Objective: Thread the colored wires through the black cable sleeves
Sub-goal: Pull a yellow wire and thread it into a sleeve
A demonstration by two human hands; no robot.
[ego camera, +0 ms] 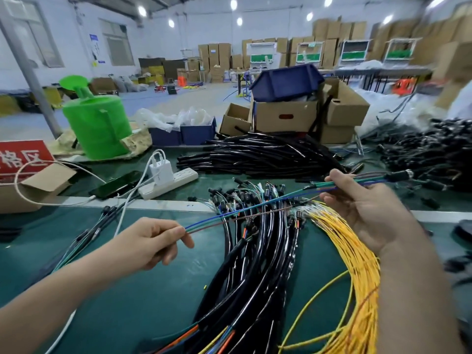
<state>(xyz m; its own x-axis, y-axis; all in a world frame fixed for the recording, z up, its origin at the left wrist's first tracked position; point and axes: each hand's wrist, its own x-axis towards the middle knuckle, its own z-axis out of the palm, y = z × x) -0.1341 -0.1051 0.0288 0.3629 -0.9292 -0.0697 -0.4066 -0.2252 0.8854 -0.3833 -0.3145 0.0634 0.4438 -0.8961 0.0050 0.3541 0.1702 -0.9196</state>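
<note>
Left grip (153,241) pinching the ends of colored wires (255,206), right grip (362,208) curled round them farther along, wires stretched above green worktop (115,290), black cable sleeves (255,157) piled behind

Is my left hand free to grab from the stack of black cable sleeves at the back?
Probably not: the left hand pinches thin blue, green and brown wires, though nothing blocks the black sleeve stack.

Green spool (98,126), white power strip (176,183), cardboard boxes (286,116).
</note>
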